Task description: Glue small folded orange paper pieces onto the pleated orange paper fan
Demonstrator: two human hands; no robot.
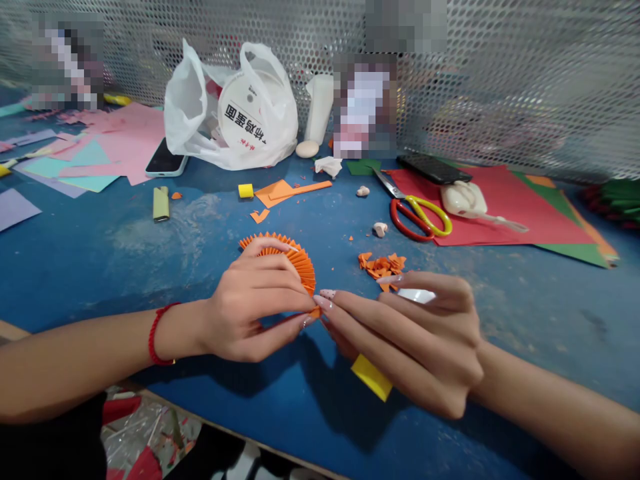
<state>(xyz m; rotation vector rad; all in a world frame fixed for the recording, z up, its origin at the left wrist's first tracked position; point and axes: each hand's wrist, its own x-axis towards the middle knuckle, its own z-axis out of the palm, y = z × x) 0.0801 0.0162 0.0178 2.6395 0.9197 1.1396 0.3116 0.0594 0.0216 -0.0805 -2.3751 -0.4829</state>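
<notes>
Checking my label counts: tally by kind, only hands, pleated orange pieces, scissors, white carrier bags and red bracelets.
Hands: 2, left hand and right hand
Pleated orange piece: 1
Scissors: 1 pair
White carrier bag: 1
Red bracelet: 1
Total: 6

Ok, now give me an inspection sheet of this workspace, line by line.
Surface: blue tabletop, with pale smudges towards the left.
Job's things: pleated orange paper, partly covered by the left hand; yellow paper piece below the right hand, whether held I can't tell.
Clutter: orange scraps just beyond the right hand; scissors by red sheets; lighter; phone; white plastic bag; pastel sheets.
Hands: left pinches the pleated paper's near end; right fingertips meet it there.
Cables: nothing seen; only a strap on the white case.
Surroundings: perforated metal panel behind the table; some patches pixelated.
</notes>
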